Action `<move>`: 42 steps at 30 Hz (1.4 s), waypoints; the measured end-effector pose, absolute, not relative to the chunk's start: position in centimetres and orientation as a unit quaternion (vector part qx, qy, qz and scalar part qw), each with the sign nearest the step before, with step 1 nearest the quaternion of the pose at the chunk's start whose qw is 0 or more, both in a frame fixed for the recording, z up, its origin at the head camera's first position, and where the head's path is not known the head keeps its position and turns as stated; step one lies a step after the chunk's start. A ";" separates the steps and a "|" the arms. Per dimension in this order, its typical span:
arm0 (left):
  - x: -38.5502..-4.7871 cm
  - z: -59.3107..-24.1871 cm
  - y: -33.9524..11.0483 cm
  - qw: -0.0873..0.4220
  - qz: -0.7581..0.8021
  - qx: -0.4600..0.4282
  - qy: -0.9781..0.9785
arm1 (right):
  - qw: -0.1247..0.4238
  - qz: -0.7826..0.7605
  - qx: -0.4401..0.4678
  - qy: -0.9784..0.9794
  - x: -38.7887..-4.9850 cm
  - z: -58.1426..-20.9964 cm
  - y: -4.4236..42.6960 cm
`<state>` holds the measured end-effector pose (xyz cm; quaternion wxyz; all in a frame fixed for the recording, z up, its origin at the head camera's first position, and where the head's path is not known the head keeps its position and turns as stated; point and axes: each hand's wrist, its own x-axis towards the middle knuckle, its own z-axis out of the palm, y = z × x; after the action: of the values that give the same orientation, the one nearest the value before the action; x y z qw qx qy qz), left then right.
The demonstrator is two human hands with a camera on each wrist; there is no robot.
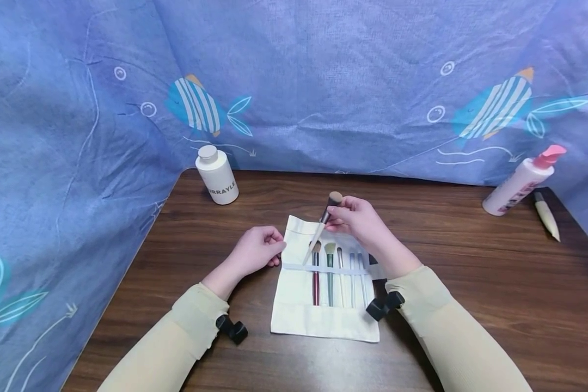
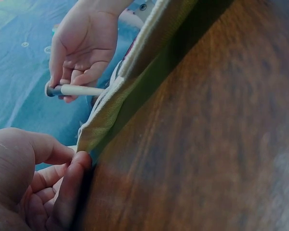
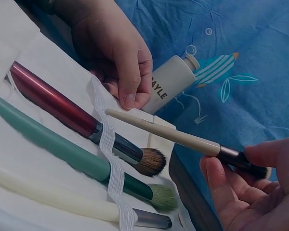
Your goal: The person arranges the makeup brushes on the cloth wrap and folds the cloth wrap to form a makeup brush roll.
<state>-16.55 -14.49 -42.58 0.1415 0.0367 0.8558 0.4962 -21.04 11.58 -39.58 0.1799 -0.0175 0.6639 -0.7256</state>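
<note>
My right hand [image 1: 355, 220] pinches a makeup brush [image 3: 171, 134] with a pale tapered handle and a dark ferrule near its bristle end. The handle's tip points down at the elastic band [image 3: 111, 166] of a white fabric brush roll [image 1: 294, 305]. With thumb and fingers, my left hand [image 1: 259, 250] pinches the roll's left edge; the left wrist view shows this grip at the cloth's corner. Under the band lie a red-handled brush [image 3: 58, 98], a green-handled brush [image 3: 53, 139] and several slimmer pale brushes [image 1: 341, 277]. Their handle ends sit in the roll's lower pocket.
At the back left of the wooden table [image 1: 446, 305] stands a white bottle [image 1: 218, 177]. A pink-topped pump bottle [image 1: 519, 185] is at the back right, beside a pale pointed object with a dark end [image 1: 547, 218]. Blue fish-patterned cloth [image 1: 323, 81] hangs behind.
</note>
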 end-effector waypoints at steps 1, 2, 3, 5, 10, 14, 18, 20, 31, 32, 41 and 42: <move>-16.5 -42.6 -14.5 0.142 0.496 0.036 0.856 | 0.180 -0.727 -0.018 0.663 -21.0 -39.6 11.6; -16.4 -42.6 -14.4 0.143 0.496 0.035 0.856 | 0.179 -0.728 -0.017 0.661 -21.0 -39.7 11.5; -16.4 -42.7 -14.4 0.144 0.497 0.034 0.855 | 0.178 -0.729 -0.019 0.661 -21.0 -39.7 11.5; -16.3 -42.8 -14.4 0.143 0.497 0.034 0.855 | 0.178 -0.726 -0.023 0.664 -20.9 -39.8 11.4; -16.1 -42.9 -14.2 0.136 0.499 0.034 0.855 | 0.186 -0.706 -0.034 0.683 -20.7 -39.9 10.9; -16.0 -42.9 -14.1 0.136 0.500 0.035 0.855 | 0.189 -0.692 -0.043 0.695 -20.5 -40.1 10.6; -15.9 -43.1 -14.2 0.131 0.500 0.041 0.855 | 0.180 -0.669 -0.047 0.719 -20.4 -40.5 10.2; -15.9 -43.2 -14.2 0.128 0.500 0.044 0.855 | 0.173 -0.650 -0.052 0.738 -20.3 -40.6 10.1; -15.9 -43.0 -14.2 0.129 0.502 0.045 0.854 | 0.162 -0.572 -0.057 0.802 -20.0 -40.8 9.7; -15.9 -43.0 -14.2 0.129 0.502 0.045 0.854 | 0.162 -0.566 -0.056 0.806 -20.0 -40.8 9.6; -16.0 -43.1 -14.3 0.133 0.505 0.043 0.852 | 0.155 -0.510 -0.077 0.842 -19.7 -40.7 8.8; -16.0 -43.1 -14.3 0.133 0.506 0.044 0.851 | 0.156 -0.506 -0.081 0.844 -19.7 -40.6 8.6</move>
<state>-16.03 -14.30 -43.06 0.1330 0.0437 0.8511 0.5060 -19.67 8.64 -40.59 0.1557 -0.0807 0.8443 -0.5063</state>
